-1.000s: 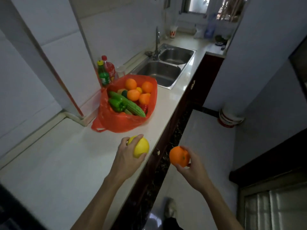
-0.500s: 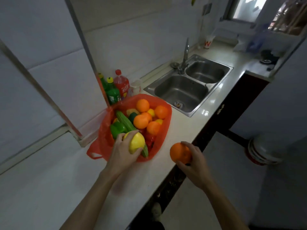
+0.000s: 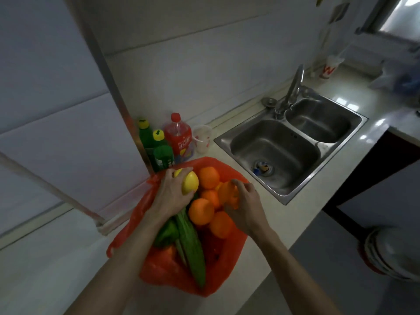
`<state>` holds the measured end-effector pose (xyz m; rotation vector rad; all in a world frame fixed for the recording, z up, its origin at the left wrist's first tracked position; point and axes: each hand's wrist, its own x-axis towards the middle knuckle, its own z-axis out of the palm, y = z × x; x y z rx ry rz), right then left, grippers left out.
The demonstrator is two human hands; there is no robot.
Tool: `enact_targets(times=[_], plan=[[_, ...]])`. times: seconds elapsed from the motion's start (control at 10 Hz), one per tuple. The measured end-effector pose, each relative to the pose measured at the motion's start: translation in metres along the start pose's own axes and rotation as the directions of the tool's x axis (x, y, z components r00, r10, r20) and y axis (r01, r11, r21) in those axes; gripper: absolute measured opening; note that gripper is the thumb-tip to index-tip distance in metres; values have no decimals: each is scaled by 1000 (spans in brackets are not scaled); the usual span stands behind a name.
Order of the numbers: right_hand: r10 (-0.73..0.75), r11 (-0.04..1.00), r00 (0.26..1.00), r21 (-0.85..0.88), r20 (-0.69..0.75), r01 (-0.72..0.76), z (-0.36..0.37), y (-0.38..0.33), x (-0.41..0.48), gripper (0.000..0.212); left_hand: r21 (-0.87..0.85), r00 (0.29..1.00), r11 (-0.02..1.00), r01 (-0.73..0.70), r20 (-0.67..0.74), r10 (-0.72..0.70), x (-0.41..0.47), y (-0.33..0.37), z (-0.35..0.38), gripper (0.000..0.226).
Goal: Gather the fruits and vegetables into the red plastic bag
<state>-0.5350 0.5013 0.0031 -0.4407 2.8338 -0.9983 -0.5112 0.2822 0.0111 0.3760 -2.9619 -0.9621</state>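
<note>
The red plastic bag (image 3: 136,214) lies open on the pale counter (image 3: 45,269), close to the wall and left of the steel double sink (image 3: 284,142); both hands are over its mouth. The left hand (image 3: 170,194) grips a yellow lemon (image 3: 191,183), fingers curled round its far side, above the far left part of the bag; the right hand (image 3: 246,208) holds an orange (image 3: 226,192), fingers and thumb clamped round it, just over the pile at the bag's right side. Inside the bag lie several other oranges (image 3: 201,211), a long green cucumber (image 3: 193,246) reaching to the near edge, and a green pepper (image 3: 167,233) to its left; beyond the bag, against the wall, stand two green bottles (image 3: 161,153), a red bottle (image 3: 178,136) and a white cup (image 3: 202,138); a tap (image 3: 294,85) rises at the sink's far edge.
</note>
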Motion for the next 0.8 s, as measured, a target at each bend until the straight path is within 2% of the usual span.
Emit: enact_targets(times=[0.2,0.4,0.6,0.8], plan=[[36,994,988,-109,151,-19,20,11,19,73,35,997,999,23,77,-25,24,-10,16,66],[-11,986,983,-162,186,42,20,10,17,76,19,995,999,35,89,-37,25,-8,15,77],[-112,981,979,-138,170,136,-15,15,-9,65,8,992,995,96,-85,-95,-25,9,6,77],[-299,954,948,60,107,294,-49,51,-77,52,-67,952,989,129,-272,-142,-126,44,17,59]])
